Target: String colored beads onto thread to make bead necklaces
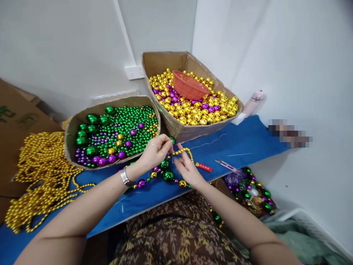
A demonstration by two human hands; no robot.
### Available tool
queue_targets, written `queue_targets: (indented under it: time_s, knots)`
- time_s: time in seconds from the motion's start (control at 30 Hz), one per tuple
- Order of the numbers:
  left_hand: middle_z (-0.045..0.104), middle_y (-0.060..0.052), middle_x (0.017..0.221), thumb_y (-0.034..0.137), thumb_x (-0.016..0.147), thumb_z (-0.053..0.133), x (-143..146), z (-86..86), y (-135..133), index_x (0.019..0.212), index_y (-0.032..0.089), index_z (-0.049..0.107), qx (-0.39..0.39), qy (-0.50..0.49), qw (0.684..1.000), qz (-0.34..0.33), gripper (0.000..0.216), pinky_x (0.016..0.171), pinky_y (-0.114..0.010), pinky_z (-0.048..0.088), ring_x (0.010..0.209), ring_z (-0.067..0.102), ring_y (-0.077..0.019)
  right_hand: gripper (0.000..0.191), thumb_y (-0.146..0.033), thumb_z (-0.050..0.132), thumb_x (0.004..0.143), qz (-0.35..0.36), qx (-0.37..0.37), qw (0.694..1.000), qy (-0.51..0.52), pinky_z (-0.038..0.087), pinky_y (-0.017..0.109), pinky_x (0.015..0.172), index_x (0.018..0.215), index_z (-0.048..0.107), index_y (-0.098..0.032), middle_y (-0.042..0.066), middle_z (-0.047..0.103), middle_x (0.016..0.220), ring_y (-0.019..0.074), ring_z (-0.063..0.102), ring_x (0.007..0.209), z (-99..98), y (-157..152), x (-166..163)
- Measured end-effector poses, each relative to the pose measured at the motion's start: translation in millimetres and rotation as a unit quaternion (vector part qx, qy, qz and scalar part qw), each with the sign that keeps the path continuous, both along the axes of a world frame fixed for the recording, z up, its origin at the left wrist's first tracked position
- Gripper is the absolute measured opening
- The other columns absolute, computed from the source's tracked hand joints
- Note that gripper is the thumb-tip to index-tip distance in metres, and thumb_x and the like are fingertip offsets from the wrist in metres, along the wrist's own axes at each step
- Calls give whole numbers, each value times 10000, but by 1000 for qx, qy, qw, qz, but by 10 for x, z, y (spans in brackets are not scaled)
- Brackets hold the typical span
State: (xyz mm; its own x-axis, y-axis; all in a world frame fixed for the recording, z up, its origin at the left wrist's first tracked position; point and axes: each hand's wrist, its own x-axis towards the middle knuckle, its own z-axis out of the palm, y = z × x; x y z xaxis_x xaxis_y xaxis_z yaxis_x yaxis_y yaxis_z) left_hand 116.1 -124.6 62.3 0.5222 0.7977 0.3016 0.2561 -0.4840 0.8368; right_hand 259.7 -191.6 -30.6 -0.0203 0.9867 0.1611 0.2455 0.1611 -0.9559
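Over the blue table my left hand point(157, 151) is closed in a pinch on the end of a bead string, with a green bead point(172, 140) right at its fingertips. Close beside it, my right hand point(190, 170) has its fingers bent around a short gold bead strand point(188, 150). A thin pale thread loop point(174, 159) shows by the right thumb. Under both hands lies a garland of larger green, purple and gold beads point(168, 176). The fingers partly hide where thread and beads meet.
A box of green and purple beads point(67, 147) and a box of gold beads point(176, 129) holding a red basket point(190, 85) stand behind. Thread snips point(226, 165) and a red packet point(203, 167) lie rightward on the blue table point(242, 136). Gold strands point(41, 158) pile up left.
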Motion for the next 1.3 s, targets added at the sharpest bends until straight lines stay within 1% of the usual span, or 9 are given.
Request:
queue_targets:
  time_s: [0.1, 0.23, 0.4, 0.5, 0.67, 0.77, 0.87, 1.07, 1.3]
  knots:
    - [621, -16, 643, 353, 899, 514, -57, -23, 11, 719, 176, 529, -48, -36, 998, 4, 252, 579, -233, 474, 591, 577, -114, 389, -348, 348, 975, -73, 122, 970, -196, 464, 331, 675, 1301, 494, -193, 64, 632, 840, 187, 542, 654, -15, 113, 109]
    - [591, -6, 660, 336, 907, 498, -110, -90, 35, 741, 175, 545, -23, 17, 1000, 12, 235, 553, -228, 429, 596, 535, -112, 427, -211, 358, 970, -100, 256, 866, -417, 460, 377, 742, 1380, 461, -160, 99, 628, 812, 244, 562, 781, -23, 289, 219]
    - [508, 17, 610, 325, 883, 527, -102, -145, 113, 701, 173, 551, 0, 64, 998, -26, 239, 522, -232, 353, 557, 433, -108, 431, -124, 375, 962, -57, 312, 802, -506, 431, 361, 704, 1354, 509, -240, 66, 570, 751, 221, 541, 773, 89, 457, 258]
    - [511, 12, 616, 345, 872, 531, -106, -146, 145, 687, 162, 556, -23, 66, 996, -55, 261, 527, -230, 343, 567, 425, -107, 436, -132, 376, 964, -54, 301, 818, -488, 451, 380, 751, 1371, 498, -232, 79, 594, 793, 229, 558, 811, 132, 485, 187]
    - [483, 29, 594, 345, 834, 572, -204, -148, 184, 665, 158, 532, -57, -15, 998, 32, 256, 521, -213, 317, 557, 397, -93, 612, -260, 398, 969, -71, 192, 938, -281, 464, 415, 960, 1535, 178, -182, 155, 576, 1239, 247, 554, 1103, 79, 143, -90]
    - [510, 25, 613, 355, 841, 576, -291, -184, 188, 693, 153, 552, -75, -42, 995, 57, 251, 532, -212, 329, 564, 412, -91, 556, -294, 456, 952, 109, 149, 961, -204, 423, 380, 1041, 1480, 342, -162, 146, 521, 1371, 225, 524, 1218, 85, -232, -188]
    - [539, 17, 633, 356, 855, 570, -356, -240, 138, 719, 152, 571, -76, -40, 995, 47, 245, 550, -216, 351, 578, 440, -96, 325, -323, 498, 946, 299, 88, 941, -129, 516, 274, 857, 1219, 638, -216, 56, 706, 1074, 155, 670, 931, 179, -426, -153]
    - [543, 13, 657, 339, 881, 546, -430, -316, 11, 749, 154, 576, -29, -21, 998, 46, 229, 549, -214, 362, 591, 455, -101, 345, -384, 397, 986, 112, -29, 993, 37, 447, 205, 470, 1179, 596, -179, 9, 678, 721, 88, 568, 482, 392, -269, 2]
    - [556, 1, 700, 336, 913, 512, -497, -451, 4, 786, 149, 571, -16, -15, 999, 34, 232, 586, -221, 392, 632, 483, -109, 239, -326, 489, 941, 38, 91, 984, -147, 509, 293, 736, 1018, 685, -213, 60, 700, 877, 175, 655, 799, 237, -89, -21]
